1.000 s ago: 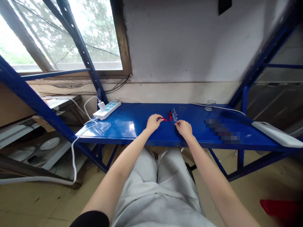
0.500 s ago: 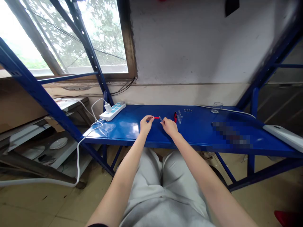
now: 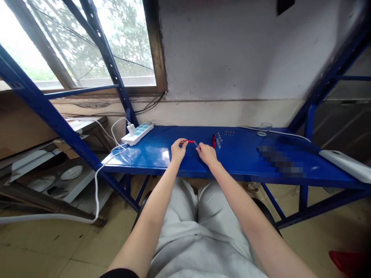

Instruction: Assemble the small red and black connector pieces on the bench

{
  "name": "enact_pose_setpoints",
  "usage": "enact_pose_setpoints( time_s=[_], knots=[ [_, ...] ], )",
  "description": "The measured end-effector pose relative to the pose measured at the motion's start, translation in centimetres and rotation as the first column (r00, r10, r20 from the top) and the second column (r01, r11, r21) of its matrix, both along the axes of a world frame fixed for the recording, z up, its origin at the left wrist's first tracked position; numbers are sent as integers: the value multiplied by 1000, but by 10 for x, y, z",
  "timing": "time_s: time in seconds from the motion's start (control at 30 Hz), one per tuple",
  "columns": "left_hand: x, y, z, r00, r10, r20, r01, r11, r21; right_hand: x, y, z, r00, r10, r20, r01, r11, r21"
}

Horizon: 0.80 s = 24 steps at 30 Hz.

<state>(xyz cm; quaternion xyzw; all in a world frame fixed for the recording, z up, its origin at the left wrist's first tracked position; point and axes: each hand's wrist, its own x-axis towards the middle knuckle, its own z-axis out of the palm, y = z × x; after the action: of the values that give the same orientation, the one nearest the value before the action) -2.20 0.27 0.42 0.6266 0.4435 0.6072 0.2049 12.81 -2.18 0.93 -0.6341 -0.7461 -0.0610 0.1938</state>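
My left hand (image 3: 178, 150) is closed, thumb and fingers pinching a thin red stick-like piece (image 3: 191, 141) that points to the right. In my closed right hand (image 3: 206, 154) is a slim clear piece (image 3: 196, 144), slanting up to the left. Its tip is by the red piece's right end; whether they touch I cannot tell. Both hands are over the front half of the blue table (image 3: 240, 158). Just beyond my right hand stands a small red and black object (image 3: 214, 141), with several small clear pieces (image 3: 219, 140) beside it.
Several tiny pieces (image 3: 229, 133) lie in a row farther back. At the back right stands a clear glass (image 3: 264, 129). A white power strip (image 3: 137, 134) with a cable is on the left. To the right are a blurred-out object (image 3: 280, 162) and a white slab-like item (image 3: 346, 165).
The view has shifted slightly. Both hands keep nearly the same place and hold, with the red piece and the clear piece still end to end or close to it.
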Motion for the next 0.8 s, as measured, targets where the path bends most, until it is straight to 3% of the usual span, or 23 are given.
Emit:
enact_pose_setpoints(
  time_s=[0.17, 0.27, 0.53, 0.8],
  knots=[
    [1, 1, -1, 1000, 13, -21, -14, 1000, -19, -1, -1, 0, 999, 11, 35, -11, 1000, 4],
    [2, 0, -2, 999, 19, -44, -18, 999, 33, -1, 0, 1, 999, 19, 44, -19, 1000, -6],
    [8, -4, -4, 934, 7, -358, 61, 982, 179, 0, -1, 1, 1000, 14, 26, -14, 1000, -4],
    [7, -2, -7, 921, -12, -390, 89, 980, 179, 1, 1, -2, 1000, 14, -9, -14, 1000, 19]
  ],
)
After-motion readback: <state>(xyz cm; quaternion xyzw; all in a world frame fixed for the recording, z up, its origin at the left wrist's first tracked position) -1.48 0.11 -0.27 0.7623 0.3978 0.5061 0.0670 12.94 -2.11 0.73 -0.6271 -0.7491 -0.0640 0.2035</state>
